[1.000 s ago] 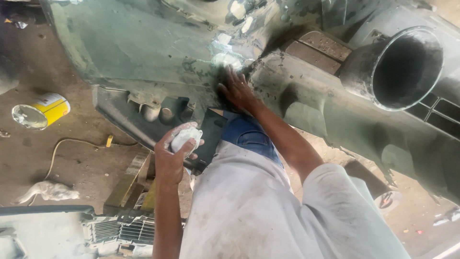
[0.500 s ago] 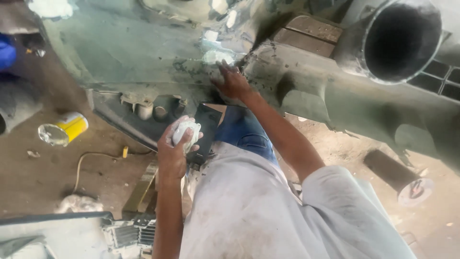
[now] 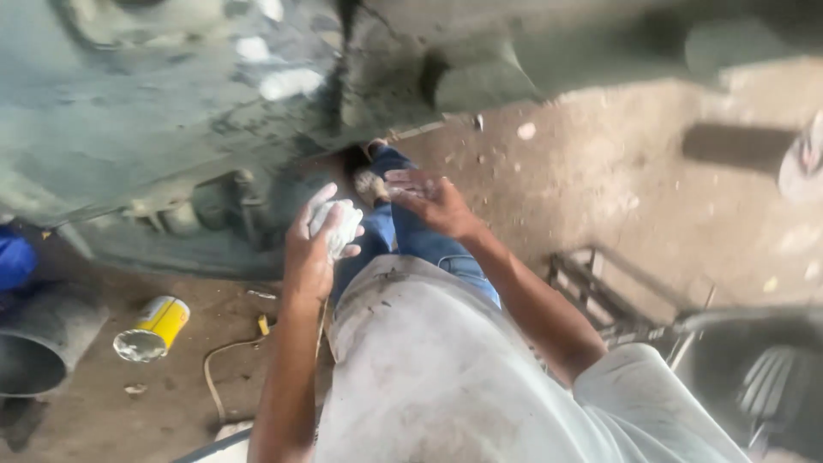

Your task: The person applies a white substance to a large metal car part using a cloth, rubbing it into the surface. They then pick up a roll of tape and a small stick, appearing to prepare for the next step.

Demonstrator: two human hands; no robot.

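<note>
My left hand (image 3: 310,249) is closed around a white lump of putty-like filler (image 3: 341,227), held just below the edge of a big grey-green car body panel (image 3: 154,111). My right hand (image 3: 429,199) hovers beside it with fingers spread and whitish smears on the fingertips, holding nothing. Both hands are above my knee in blue jeans (image 3: 403,236). White filler patches (image 3: 287,83) show on the panel near a dark seam.
A yellow tin (image 3: 153,329) lies on its side on the dirt floor at left, with a cable (image 3: 219,364) near it. A dark pipe opening (image 3: 30,360) is at far left. A metal frame (image 3: 600,300) and dark part lie at right.
My right hand has come off the panel's seam and drawn back toward my left hand. The view has swung, shifting the panel upward and left.
</note>
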